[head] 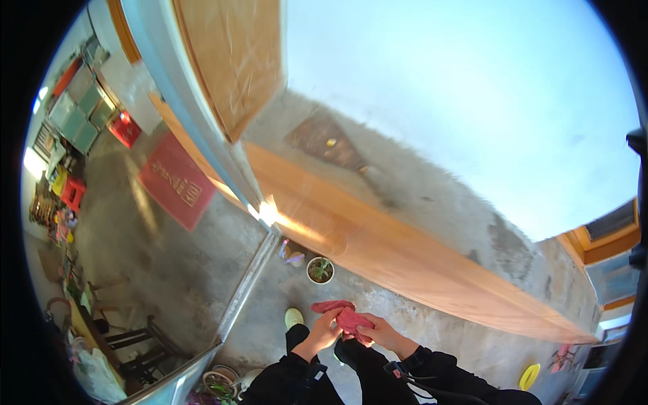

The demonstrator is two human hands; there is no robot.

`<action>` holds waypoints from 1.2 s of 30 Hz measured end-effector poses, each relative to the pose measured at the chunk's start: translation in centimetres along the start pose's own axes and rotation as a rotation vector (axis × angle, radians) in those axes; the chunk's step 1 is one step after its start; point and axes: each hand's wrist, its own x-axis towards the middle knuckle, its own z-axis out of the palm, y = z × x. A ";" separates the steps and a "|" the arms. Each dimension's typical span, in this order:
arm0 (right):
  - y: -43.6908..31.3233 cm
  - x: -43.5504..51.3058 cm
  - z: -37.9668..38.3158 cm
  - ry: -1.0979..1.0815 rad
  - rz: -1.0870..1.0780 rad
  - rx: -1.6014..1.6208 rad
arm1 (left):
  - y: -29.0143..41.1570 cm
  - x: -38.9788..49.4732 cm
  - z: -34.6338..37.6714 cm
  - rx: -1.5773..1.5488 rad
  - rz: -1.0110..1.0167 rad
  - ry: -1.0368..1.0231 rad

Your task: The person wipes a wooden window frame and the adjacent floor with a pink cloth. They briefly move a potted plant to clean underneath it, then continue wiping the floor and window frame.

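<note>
A crumpled pink-red cloth (350,322) is bunched between both hands at the lower middle of the head view, above my dark-trousered legs. My left hand (324,332) grips its left side, with a darker red fold sticking out past the fingers. My right hand (383,334) pinches the right side, and a loose end of the cloth hangs below. Beyond the hands, a round white pot with a green plant (320,270) stands on the concrete floor against the tan wall base.
A metal door sill (248,283) crosses the floor at left. Past it lie a red doormat (177,181) and a dark chair (147,349). Small items (291,254) sit beside the pot. More potted plants (220,382) stand at bottom left, a yellow object (529,376) at right.
</note>
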 end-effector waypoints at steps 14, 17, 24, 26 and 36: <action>-21.2 -14.4 0.7 0.838 -1.079 -0.631 | 34.2 8.2 -4.5 0.599 0.176 0.195; -22.8 -13.3 -1.4 1.047 -1.106 -0.847 | 36.2 12.1 -5.9 0.610 0.060 0.283; -21.9 -10.7 -2.7 1.201 -0.859 -1.146 | 34.2 15.8 -8.6 0.720 -0.022 0.324; -22.3 -10.6 -2.4 1.205 -0.808 -1.116 | 33.9 15.0 -9.3 0.718 -0.046 0.317; -27.5 -5.3 5.9 1.102 -0.980 -1.105 | 35.4 10.5 -16.7 0.646 0.115 0.393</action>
